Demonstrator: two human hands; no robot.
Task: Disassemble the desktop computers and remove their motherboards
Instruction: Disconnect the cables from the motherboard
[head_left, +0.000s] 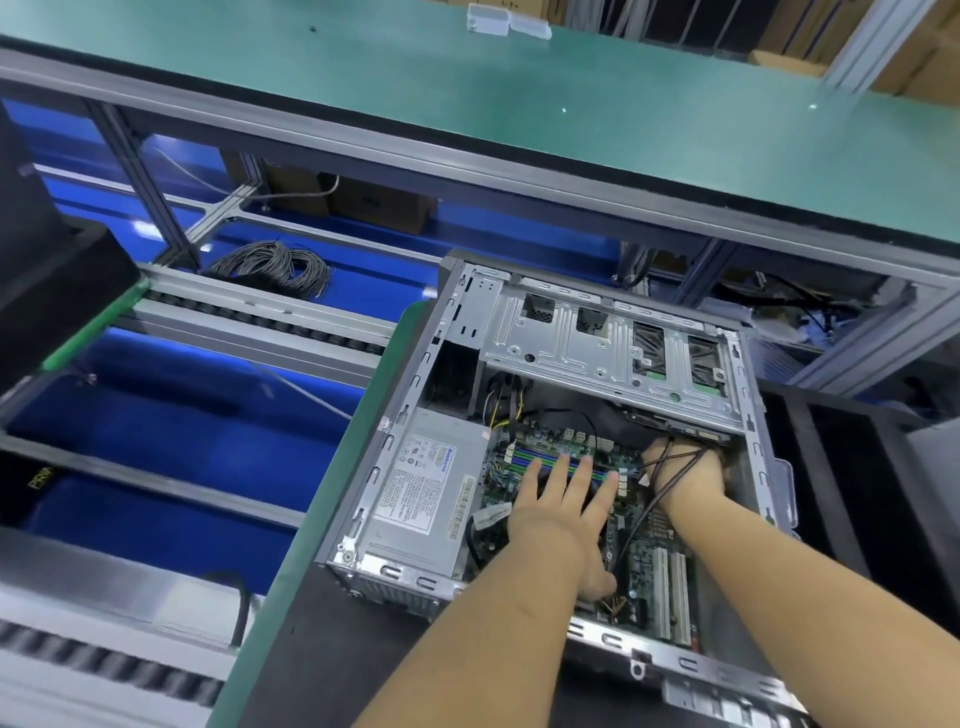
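Grey steel, the open computer case (545, 457) lies on its side on the black mat (332, 639) near the bench's left edge, its motherboard (639, 566) inside beside the power supply (421, 499). My left hand (561, 509) rests flat on the board, fingers spread; my right hand (685, 473) reaches under the drive cage (608, 343), dark cables (670, 462) crossing it, grip unclear

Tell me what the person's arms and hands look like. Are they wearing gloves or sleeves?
No gloves and no sleeves in view. Both forearms are bare, and so are the left hand and the right hand. No watch, rings or bracelets show. The dark cords across the right hand are computer cables, not something worn.
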